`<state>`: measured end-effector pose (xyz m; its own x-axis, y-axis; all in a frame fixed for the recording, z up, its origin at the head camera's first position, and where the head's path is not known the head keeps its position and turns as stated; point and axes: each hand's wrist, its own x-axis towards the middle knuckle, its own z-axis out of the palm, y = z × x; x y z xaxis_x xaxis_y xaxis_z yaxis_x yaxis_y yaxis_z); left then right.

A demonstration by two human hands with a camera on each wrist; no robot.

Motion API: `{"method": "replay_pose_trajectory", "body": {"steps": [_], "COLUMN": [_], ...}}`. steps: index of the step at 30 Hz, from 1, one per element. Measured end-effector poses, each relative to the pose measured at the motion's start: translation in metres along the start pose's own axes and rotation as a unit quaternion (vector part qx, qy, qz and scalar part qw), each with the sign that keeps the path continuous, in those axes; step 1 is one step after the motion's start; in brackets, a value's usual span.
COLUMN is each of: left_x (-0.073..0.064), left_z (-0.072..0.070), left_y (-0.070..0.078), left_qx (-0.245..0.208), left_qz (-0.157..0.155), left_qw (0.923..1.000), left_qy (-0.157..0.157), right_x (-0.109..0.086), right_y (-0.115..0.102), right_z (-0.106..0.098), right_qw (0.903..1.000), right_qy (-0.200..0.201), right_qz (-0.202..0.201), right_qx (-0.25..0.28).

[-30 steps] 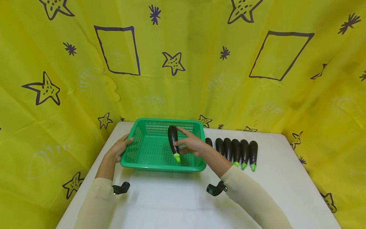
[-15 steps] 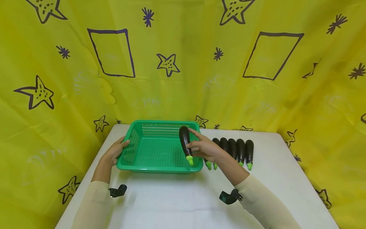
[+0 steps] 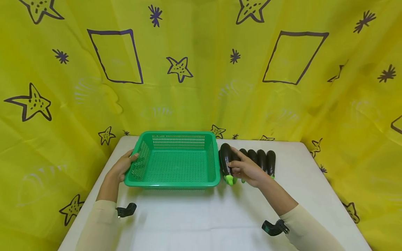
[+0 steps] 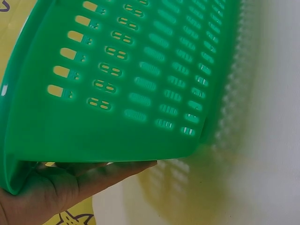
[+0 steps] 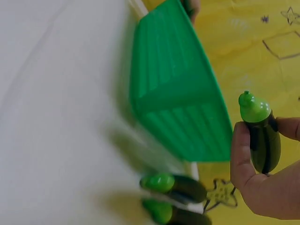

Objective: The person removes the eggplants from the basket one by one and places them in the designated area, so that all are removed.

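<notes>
In the head view my left hand (image 3: pixel 121 167) grips the left side of a green plastic basket (image 3: pixel 171 184), thumb over its rim. The left wrist view shows those fingers (image 4: pixel 105 177) along the basket's outer wall (image 4: pixel 93 131). My right hand (image 3: pixel 249 171) pinches a dark purple eggplant (image 3: pixel 225 158) with a bright green stem end, just right of the basket. This eggplant hangs above the table in the right wrist view, held between thumb and fingers, its green end (image 5: pixel 253 108) uppermost there. Nothing lies inside the basket.
Several more eggplants (image 3: pixel 270 162) lie side by side on the white table (image 3: pixel 176 216), right of the basket and partly hidden by the right hand. A yellow curtain (image 3: pixel 201 104) with drawn stars hangs behind the table and along both sides.
My right hand has carried the eggplant rightward from over the basket to beside it, above the row. The left hand keeps its grip on the basket. The head view has shifted slightly.
</notes>
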<state>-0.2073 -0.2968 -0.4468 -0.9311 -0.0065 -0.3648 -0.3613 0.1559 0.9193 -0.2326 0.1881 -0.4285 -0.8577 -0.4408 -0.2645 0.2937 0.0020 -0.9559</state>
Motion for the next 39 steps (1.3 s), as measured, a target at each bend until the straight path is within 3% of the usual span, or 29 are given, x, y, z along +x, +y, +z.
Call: {"method": "replay_pose_trajectory", "body": {"steps": [12, 18, 26, 39], "left_x": [-0.004, -0.001, 0.002, 0.004], "left_z": [0.001, 0.001, 0.0, -0.002], "left_y": [-0.004, -0.003, -0.002, -0.004], "left_qx": [-0.001, -0.003, -0.008, -0.007], "left_qz": [0.004, 0.009, 0.009, 0.009], "left_qw": [1.0, 1.0, 0.9999, 0.9999], "left_qy": [0.001, 0.002, 0.004, 0.005], "right_x": [-0.024, -0.036, -0.047, -0.053], "right_y": [0.03, 0.037, 0.036, 0.045], "right_z": [-0.064, -0.086, -0.114, -0.151], "right_qw": [0.9957, 0.9939, 0.9789, 0.9581], "right_qy": [0.087, 0.103, 0.173, 0.244], "right_qz": [0.025, 0.002, 0.002, 0.015], "right_qx": [0.02, -0.039, -0.109, -0.148]}}
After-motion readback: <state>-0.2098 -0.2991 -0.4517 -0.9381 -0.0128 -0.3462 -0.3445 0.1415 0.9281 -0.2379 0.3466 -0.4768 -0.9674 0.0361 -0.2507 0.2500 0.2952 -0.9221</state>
